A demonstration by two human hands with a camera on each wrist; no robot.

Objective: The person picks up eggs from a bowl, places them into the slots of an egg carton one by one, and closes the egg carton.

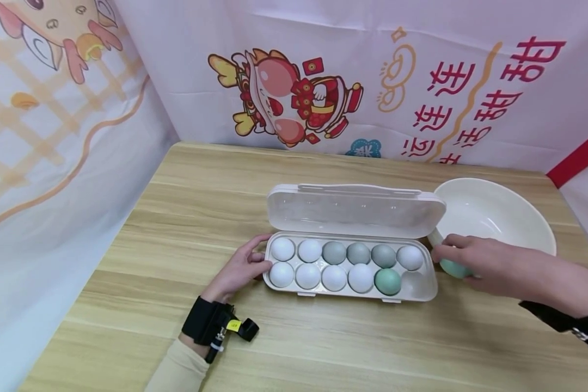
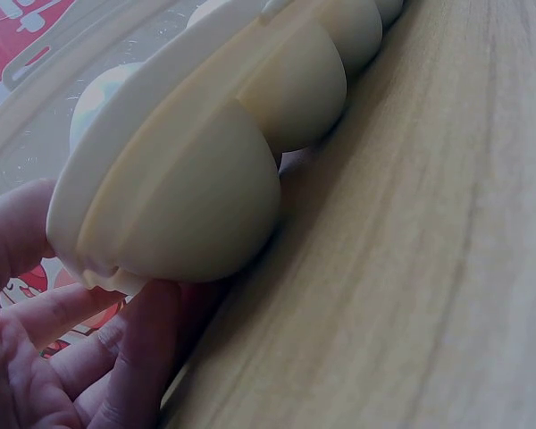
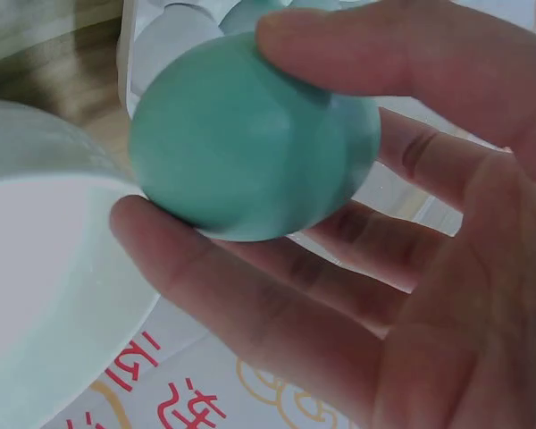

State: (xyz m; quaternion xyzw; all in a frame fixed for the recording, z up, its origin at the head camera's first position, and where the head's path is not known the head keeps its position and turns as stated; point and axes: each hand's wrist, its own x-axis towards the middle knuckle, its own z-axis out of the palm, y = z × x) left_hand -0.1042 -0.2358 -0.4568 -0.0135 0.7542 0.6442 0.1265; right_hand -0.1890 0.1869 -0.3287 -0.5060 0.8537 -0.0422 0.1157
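An egg carton of pale plastic lies on the table with its clear lid raised at the back. Two rows of white, grey-blue and green eggs fill its cups, while the front right cup shows its bare inside. At the carton's left end my left hand grips the rim, thumb above and fingers under the edge in the left wrist view. My right hand holds a green egg between thumb and fingers, just off the carton's right end. Another green egg sits in the front row.
A large cream bowl stands at the back right, close behind my right hand and beside the lid. The wooden table extends in front of the carton. A printed cloth hangs behind the table's far edge.
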